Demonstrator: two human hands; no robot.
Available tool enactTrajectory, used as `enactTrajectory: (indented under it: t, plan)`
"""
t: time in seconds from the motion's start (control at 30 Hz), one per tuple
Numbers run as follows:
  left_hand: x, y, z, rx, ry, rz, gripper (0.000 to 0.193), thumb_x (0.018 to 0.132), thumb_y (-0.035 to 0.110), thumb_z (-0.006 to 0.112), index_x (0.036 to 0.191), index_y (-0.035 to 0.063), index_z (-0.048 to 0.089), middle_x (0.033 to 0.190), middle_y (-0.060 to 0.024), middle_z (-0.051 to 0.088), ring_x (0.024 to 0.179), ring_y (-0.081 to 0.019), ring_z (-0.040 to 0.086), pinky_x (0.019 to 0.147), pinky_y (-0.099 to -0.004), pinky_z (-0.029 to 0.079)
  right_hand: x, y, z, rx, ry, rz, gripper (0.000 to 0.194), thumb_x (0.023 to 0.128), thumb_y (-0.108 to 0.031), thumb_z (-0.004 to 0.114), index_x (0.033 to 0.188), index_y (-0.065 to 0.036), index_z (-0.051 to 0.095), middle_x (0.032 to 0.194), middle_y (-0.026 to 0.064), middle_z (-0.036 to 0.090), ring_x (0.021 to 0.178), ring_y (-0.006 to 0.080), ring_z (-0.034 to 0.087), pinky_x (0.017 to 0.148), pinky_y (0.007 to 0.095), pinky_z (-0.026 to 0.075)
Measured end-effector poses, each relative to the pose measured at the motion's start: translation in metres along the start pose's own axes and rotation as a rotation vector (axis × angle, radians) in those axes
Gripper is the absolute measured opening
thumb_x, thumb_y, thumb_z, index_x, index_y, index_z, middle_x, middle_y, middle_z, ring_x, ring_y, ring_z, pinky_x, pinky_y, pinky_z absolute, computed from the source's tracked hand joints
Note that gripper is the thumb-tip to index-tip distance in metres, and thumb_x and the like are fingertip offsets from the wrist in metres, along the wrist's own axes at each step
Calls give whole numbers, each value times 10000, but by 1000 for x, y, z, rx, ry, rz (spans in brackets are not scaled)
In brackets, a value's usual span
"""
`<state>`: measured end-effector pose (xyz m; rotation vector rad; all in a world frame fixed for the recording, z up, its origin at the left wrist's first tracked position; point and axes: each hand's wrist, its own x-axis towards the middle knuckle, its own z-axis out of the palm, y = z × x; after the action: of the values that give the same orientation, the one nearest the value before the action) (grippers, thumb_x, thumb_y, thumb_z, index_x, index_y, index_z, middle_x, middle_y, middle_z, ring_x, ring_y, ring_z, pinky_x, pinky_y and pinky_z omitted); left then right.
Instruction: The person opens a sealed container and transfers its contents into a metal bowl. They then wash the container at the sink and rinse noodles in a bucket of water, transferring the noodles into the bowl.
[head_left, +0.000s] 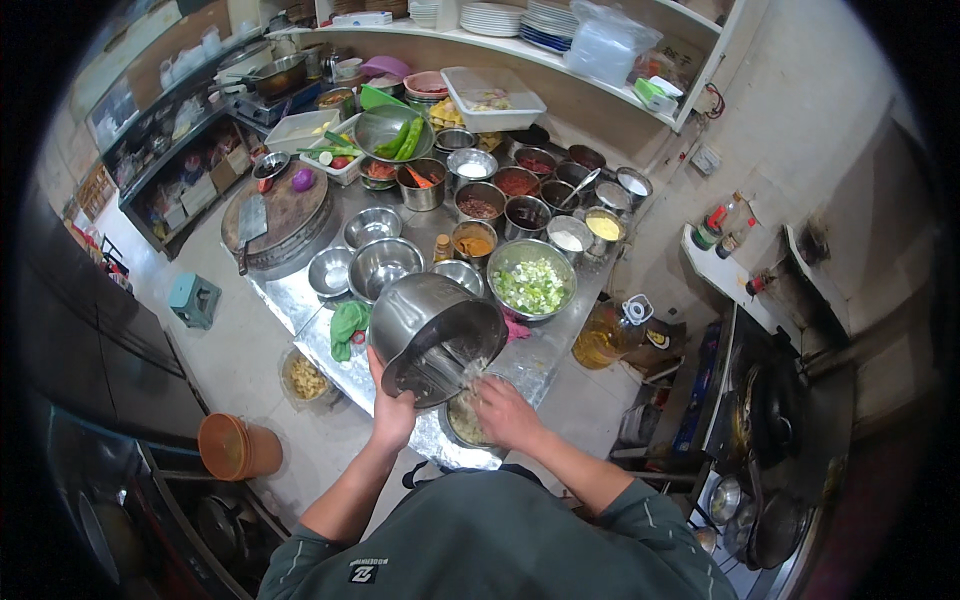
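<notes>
My left hand (393, 412) grips the rim of a large metal pot (412, 307), which is tilted on its side with its mouth towards me. At the lower right of its mouth, my right hand (504, 409) has its fingers closed on some pale, wet food pieces (474, 369). Below that hand stands a metal bowl (448, 431) holding pale chopped food, partly hidden by the hand. A bowl of chopped scallions (534, 281) is behind, to the right. A green cloth (347, 330) lies left of the pot.
Empty steel bowls (386, 266) and several seasoning pots (517, 180) stand farther back on the metal table (315, 326). A cleaver (253, 221) lies on a round wooden chopping block (289, 247) at the left. An oil jug (598, 337) is beside the table's right edge.
</notes>
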<state>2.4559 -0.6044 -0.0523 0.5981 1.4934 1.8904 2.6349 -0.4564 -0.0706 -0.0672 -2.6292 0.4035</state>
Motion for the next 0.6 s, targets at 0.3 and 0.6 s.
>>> enactTrajectory:
  t: [0.3, 0.6]
  plan:
    - [-8, 17, 23, -164, -26, -122, 1021, 725, -212, 338, 1542, 114, -181, 1469, -159, 376, 1283, -302, 490, 982, -388, 494, 83, -18, 25, 519, -230, 487, 308, 822, -87, 588, 1090, 54, 645, 1134, 261, 625, 1153, 407, 559, 990, 444, 446]
    - [-11, 48, 32, -427, -61, -359, 538, 803, -137, 361, 1338, -85, 376, 1249, -256, 557, 1062, -448, 626, 880, -609, 554, 134, 39, -13, 150, -404, 214, 161, 804, -21, 529, 872, 63, 649, 1029, 303, 649, 1014, 424, 626, 894, 498, 487]
